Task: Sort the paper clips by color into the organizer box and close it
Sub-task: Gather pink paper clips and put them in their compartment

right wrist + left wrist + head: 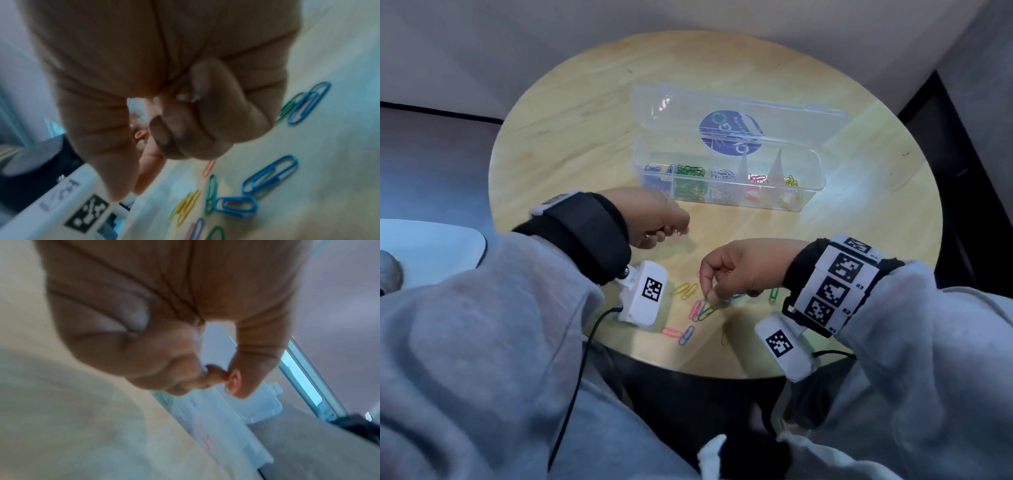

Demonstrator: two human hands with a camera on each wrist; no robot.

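Observation:
The clear organizer box (812, 161) stands open at the back of the round table, its lid (681, 102) tipped back. Its compartments hold blue, green, white, red and yellow clips. Loose paper clips (686, 290) lie near the front edge. My right hand (710, 296) hangs over them, thumb and forefinger pointing down with a small empty gap between them (127, 194), just above a green clip (708, 310); the other fingers are curled. My left hand (675, 229) hovers between pile and box, thumb pinched against fingertips (218, 378), apparently on a red clip (139, 134).
More loose clips lie around the hands: a red one (671, 331), a blue one (686, 335) and a green one (774, 294) beside the right wrist. The table edge (688, 371) runs just below them. Bare wood (585, 137) lies left of the box.

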